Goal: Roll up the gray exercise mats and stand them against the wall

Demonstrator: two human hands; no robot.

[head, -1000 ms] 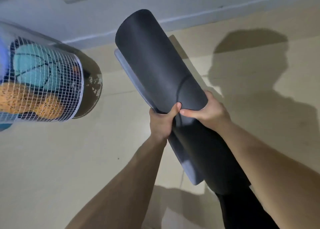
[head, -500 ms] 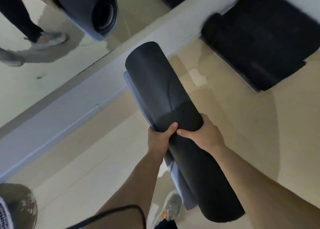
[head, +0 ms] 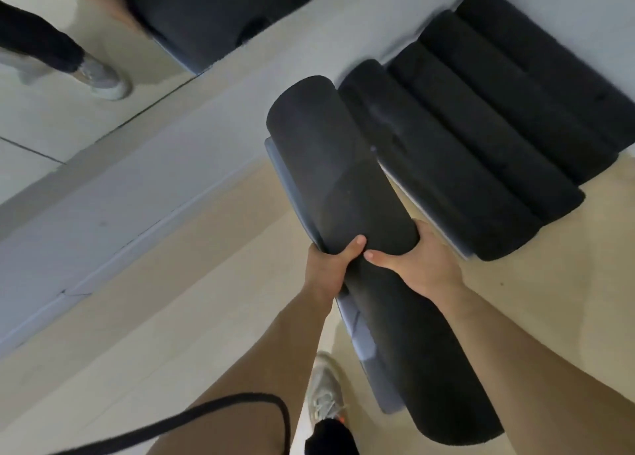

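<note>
Dark grey foam, rolled into a thick tube, is held up above the pale floor point(head: 144, 317) by two bare hands. The left grip point(head: 326, 272) is reached in from 6 o'clock with the forearm nearly straight. Its thumb is laid over the top of the rolled mat point(head: 343, 186) and points toward 2 o'clock, while its fingers are hidden beneath the roll. The right grip point(head: 422, 269) is brought in from 4 o'clock. Its thumb is stretched across the roll toward 9 o'clock and its fingers are curled round the far side, out of sight. Both grips are closed firmly round the mat, and the two thumb tips almost meet.

The mat's long axis runs from 11 o'clock to 5 o'clock, with the far end aimed at the white wall point(head: 103, 221). A paler loose edge is seen along the roll's left side. The grips are set at about mid-length, so roughly half the roll extends beyond them and half trails back beside the right forearm.

Just right of the far end, at 1 to 2 o'clock, a row of rolled mats point(head: 481, 138) is ranged side by side against the wall. A grey shoe point(head: 324, 396) is seen at 6 o'clock.
</note>
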